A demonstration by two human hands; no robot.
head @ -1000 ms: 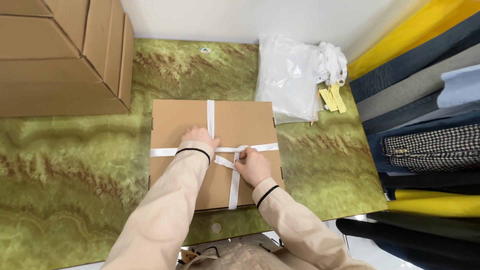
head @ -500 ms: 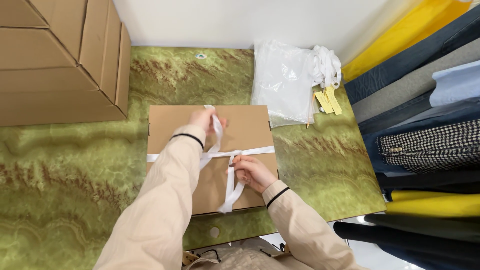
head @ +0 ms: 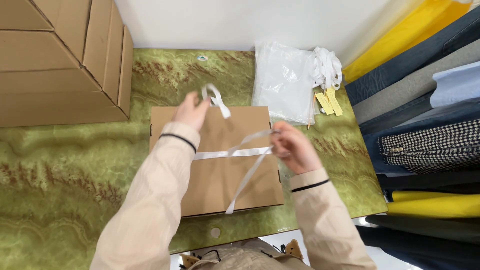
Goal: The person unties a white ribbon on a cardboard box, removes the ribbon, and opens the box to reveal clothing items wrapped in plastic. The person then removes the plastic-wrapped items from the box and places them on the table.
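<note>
Green marbled tabletop (head: 75, 165) lay under the flat cardboard box (head: 215, 165), which sat in the middle with white ribbon (head: 235, 152) across it. Our left hand (head: 192, 110) pinched one ribbon end raised above the box's far edge; our right hand (head: 295, 147) pinched the other at the box's right edge. Even tension on both ends suited the tying best. Any knot seemed hidden behind our left sleeve.

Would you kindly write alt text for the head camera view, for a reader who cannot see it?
Two hands pull the ends of a white ribbon around a flat cardboard box on a green marbled table: left hand raised, right hand out sideways. Plastic bags lie behind, clothes hang right.
</note>
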